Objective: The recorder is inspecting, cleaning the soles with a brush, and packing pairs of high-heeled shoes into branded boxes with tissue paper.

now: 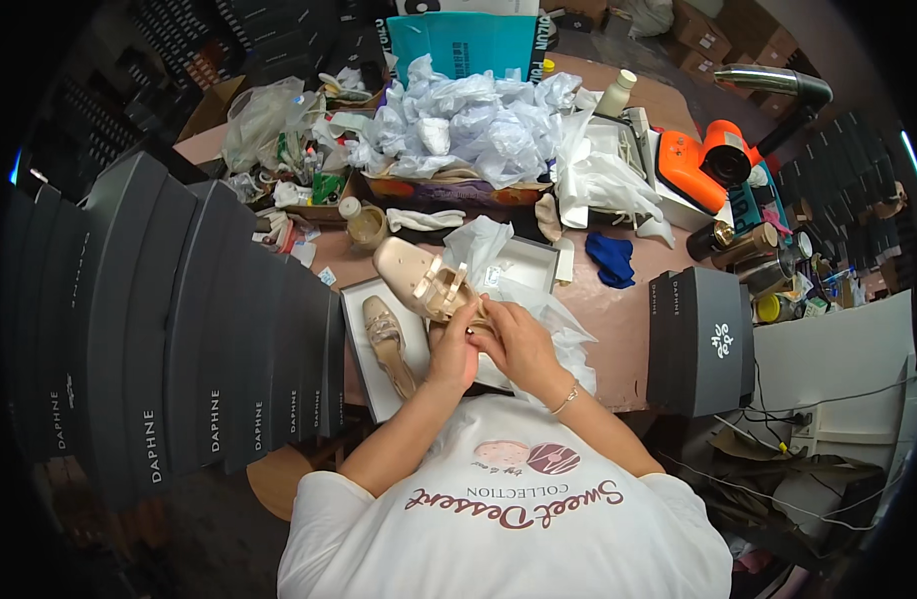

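Observation:
A beige shoe [404, 270] with bow-like straps is held up over an open shoebox [540, 262], its toe pointing to the far left. My left hand [453, 349] is closed around its heel end. My right hand [526, 351] grips the same end from the other side, fingers curled at the opening. Both hands hide much of the heel. The matching beige shoe [383, 334] lies in the left part of the box. White tissue paper [568, 324] spills over the box's right side.
Tall stacks of dark shoeboxes [219, 329] stand at left, with another dark stack [700, 339] at right. Behind are a bin of crumpled tissue [478, 115], a jar [363, 222], a blue cloth [610, 260] and an orange tool [690, 170] with a metal nozzle.

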A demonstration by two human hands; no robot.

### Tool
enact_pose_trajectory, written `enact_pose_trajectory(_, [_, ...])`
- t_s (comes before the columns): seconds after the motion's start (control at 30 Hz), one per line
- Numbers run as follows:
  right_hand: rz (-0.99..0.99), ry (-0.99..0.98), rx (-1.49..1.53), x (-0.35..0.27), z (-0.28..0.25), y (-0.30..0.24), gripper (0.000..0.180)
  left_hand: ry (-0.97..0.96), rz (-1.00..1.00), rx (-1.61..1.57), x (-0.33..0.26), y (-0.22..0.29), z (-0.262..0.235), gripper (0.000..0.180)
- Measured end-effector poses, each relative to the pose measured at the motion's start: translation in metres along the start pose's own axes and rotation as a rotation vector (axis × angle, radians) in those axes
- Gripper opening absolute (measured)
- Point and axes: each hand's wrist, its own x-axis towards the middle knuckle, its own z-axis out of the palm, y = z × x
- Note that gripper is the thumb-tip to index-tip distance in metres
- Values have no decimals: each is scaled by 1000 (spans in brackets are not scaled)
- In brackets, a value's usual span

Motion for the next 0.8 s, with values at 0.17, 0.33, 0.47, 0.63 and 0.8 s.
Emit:
enact_pose_trajectory(0.17, [35, -98, -126, -4, -2, 21, 27, 71, 110, 92, 8, -19, -9, 36])
enact_pose_trajectory(0.33, [79, 87, -111, -11, 6, 24, 16, 20, 168, 105, 10, -23, 3, 30])
enact_pose_trajectory(0.47, [276, 69, 281, -17, 8, 27, 15, 51, 266, 157, 22, -29, 0, 22])
enact_pose_trajectory(0.63, [413, -63, 531, -22, -1, 19, 23, 3, 204, 179, 31, -29, 3, 25])
enact_pose_trajectory(0.8, [526, 48, 583, -43, 3, 15, 27, 44, 264, 203, 46, -39, 21, 21])
